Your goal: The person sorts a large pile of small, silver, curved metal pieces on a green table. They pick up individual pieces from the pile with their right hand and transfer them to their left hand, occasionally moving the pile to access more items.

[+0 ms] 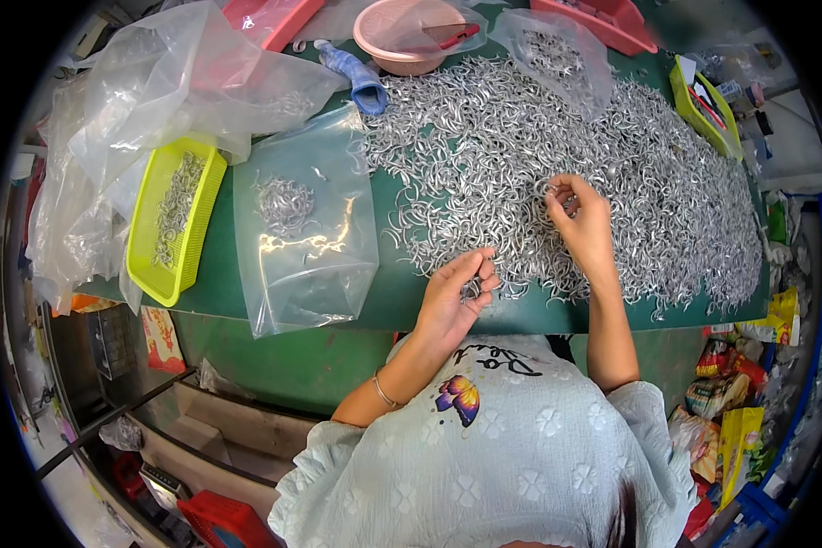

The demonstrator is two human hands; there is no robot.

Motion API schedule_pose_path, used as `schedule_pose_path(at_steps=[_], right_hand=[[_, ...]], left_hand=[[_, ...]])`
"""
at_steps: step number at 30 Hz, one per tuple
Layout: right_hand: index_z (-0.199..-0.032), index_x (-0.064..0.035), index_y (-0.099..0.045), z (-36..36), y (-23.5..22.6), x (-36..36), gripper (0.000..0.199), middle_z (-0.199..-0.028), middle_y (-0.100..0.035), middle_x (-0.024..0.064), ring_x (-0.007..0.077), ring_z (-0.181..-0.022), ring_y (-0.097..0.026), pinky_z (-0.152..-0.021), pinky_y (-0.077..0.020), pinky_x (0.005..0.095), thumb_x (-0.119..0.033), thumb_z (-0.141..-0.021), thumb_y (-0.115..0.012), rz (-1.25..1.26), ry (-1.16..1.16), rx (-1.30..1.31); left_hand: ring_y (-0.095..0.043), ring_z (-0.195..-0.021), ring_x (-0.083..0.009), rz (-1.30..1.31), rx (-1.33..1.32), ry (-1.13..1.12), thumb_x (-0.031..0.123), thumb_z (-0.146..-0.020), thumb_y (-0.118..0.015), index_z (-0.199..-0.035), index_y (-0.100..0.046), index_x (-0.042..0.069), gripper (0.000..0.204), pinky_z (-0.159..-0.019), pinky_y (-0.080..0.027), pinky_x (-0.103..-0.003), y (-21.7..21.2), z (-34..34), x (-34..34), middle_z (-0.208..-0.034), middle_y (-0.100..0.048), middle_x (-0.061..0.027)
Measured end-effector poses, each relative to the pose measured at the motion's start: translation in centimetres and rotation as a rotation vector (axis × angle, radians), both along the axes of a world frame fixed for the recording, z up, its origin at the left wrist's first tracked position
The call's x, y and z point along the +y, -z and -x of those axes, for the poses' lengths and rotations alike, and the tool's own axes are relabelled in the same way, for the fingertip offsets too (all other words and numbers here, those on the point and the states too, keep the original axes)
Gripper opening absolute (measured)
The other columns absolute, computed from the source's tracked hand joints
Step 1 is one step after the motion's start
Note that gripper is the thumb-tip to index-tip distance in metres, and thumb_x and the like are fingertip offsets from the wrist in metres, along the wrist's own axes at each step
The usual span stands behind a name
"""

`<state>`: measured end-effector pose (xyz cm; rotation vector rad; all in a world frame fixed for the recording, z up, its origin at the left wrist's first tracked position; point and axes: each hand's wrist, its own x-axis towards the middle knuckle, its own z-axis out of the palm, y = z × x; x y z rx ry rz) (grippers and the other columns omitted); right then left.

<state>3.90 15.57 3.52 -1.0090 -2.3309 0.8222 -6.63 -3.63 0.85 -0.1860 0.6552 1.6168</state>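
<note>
A wide heap of small curved silver metal pieces (493,137) covers much of the green table (393,301). My left hand (452,292) is closed at the heap's near edge, its fingers curled around a few of these pieces. Over the middle of the heap, my right hand (583,224) pinches thumb and fingertips together at a curved metal piece (551,189). To the left of the heap a clear plastic bag (310,292) lies flat, with a small cluster of the same pieces (285,205) on it.
A yellow-green basket (192,242) holding metal pieces stands at the left, beside crumpled plastic sheeting (110,155). A pink basin (374,41), a blue cloth sleeve (352,75) and a red tray (612,23) sit along the back. Another yellow-green basket (703,110) stands far right.
</note>
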Motion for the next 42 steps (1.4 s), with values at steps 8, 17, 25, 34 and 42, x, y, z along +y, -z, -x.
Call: schedule_pose_path(at_steps=[8,17,25,34,42], right_hand=[[-0.105,0.0021,-0.058,0.3,-0.6,-0.8,0.021,-0.093,-0.063,0.0087,0.0167,-0.078,-0.061,-0.065,-0.0476,0.0278,-0.002,-0.085,-0.06,0.619,-0.104,0.287],[-0.093,-0.002,-0.063,1.1,1.8,0.3,0.016,-0.072,-0.063,0.006,0.0151,-0.063,-0.061,-0.056,-0.0451,0.0284,-0.013,-0.083,-0.068,0.532,-0.039,0.148],[-0.079,-0.0031,-0.067,2.6,0.9,-1.0,0.013,-0.067,-0.062,0.0138,0.0236,-0.053,-0.056,-0.052,-0.0426,0.0351,-0.015,-0.076,-0.073,0.029,0.006,-0.093],[-0.088,-0.001,-0.068,-0.1,-1.4,1.4,0.014,-0.061,-0.055,-0.0011,0.0042,-0.056,-0.043,-0.05,-0.0324,0.0215,-0.015,-0.087,-0.067,1.064,-0.026,0.3],[-0.089,-0.0047,-0.065,0.6,-0.8,-0.2,0.009,-0.069,-0.052,-0.0084,0.0005,-0.061,-0.04,-0.052,-0.0304,0.0196,-0.013,-0.088,-0.066,0.817,-0.008,0.183]], left_hand=[[-0.049,-0.074,-0.0126,0.011,-0.013,-0.006,0.016,-0.095,-0.056,-0.111,-0.058,0.0,0.023,-0.057,-0.039,-0.023,-0.4,-0.2,0.2,-0.082,-0.051,-0.0016],[-0.051,-0.073,-0.0123,-0.033,-0.017,-0.006,0.018,-0.094,-0.058,-0.11,-0.061,0.0,0.023,-0.06,-0.039,-0.024,0.1,-0.2,0.0,-0.081,-0.054,-0.0008],[-0.049,-0.074,-0.0128,-0.013,-0.032,-0.014,0.015,-0.095,-0.055,-0.111,-0.058,-0.001,0.023,-0.057,-0.039,-0.023,-0.4,-0.1,-0.1,-0.082,-0.052,-0.0019],[-0.048,-0.074,-0.0127,0.003,-0.031,-0.01,0.015,-0.095,-0.055,-0.112,-0.057,-0.001,0.024,-0.058,-0.039,-0.022,-0.7,-0.2,-0.1,-0.083,-0.051,-0.0023],[-0.049,-0.074,-0.0126,0.02,-0.027,-0.009,0.016,-0.095,-0.055,-0.114,-0.057,-0.001,0.025,-0.058,-0.039,-0.022,-0.5,-0.2,0.1,-0.082,-0.051,-0.0015]])
